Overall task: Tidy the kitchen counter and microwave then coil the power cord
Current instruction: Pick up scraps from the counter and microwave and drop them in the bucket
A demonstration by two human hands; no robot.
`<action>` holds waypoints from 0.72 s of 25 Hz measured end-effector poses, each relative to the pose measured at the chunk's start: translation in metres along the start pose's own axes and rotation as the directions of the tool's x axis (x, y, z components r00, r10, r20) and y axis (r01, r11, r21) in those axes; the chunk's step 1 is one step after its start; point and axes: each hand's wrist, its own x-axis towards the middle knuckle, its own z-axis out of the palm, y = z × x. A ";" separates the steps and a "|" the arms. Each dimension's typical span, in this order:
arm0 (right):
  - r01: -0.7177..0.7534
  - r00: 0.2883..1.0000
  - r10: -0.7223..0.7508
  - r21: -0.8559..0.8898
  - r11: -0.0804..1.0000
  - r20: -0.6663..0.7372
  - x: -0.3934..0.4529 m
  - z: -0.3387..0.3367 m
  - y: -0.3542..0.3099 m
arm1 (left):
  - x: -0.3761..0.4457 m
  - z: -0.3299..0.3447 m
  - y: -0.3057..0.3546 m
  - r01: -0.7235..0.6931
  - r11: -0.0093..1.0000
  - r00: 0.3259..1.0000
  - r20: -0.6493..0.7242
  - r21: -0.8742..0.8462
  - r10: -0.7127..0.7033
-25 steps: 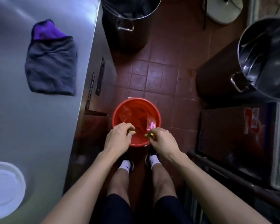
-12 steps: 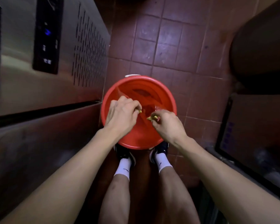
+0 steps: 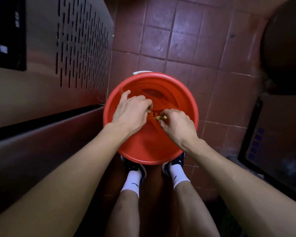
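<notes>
Left hand (image 3: pixel 131 111) is over the round red plastic bucket (image 3: pixel 186 100), fingers curled, pinching a small yellow scrap (image 3: pixel 149 111) at the fingertips; index finger stretched out toward the bucket's far-left rim. Right hand (image 3: pixel 175 124) is just beside it, also over the bucket mouth, fingers curled and pinching another crumpled yellow piece (image 3: pixel 159 117). The two hands are near each other but apart, the yellow bits facing across the gap. Can't tell what the yellow material is, too small. Below the hands, inside the bucket, a translucent red liner or bag, creased. Bucket sits on dark red square floor tiles (image 3: pixel 161 40), directly ahead of the person's black shoes with white socks (image 3: pixel 132 178). Left of the left hand: a stainless steel cabinet front with slotted vents (image 3: pixel 82 45), close to the bucket's rim. Right of the right hand, well apart: a dark panel with blue markings (image 3: pixel 256 139). Counter top, microwave and power cord out of view.
</notes>
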 end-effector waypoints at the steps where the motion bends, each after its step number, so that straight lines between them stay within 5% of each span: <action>1: -0.007 1.000 0.007 -0.003 1.000 -0.004 0.002 0.002 0.001 | 0.000 0.002 0.000 0.007 1.000 1.000 0.012 -0.002 -0.007; 18: 0.018 0.999 -0.016 -0.074 0.997 0.029 -0.009 0.013 0.011 | -0.020 0.054 0.006 0.161 0.984 0.987 0.039 -0.080 -0.158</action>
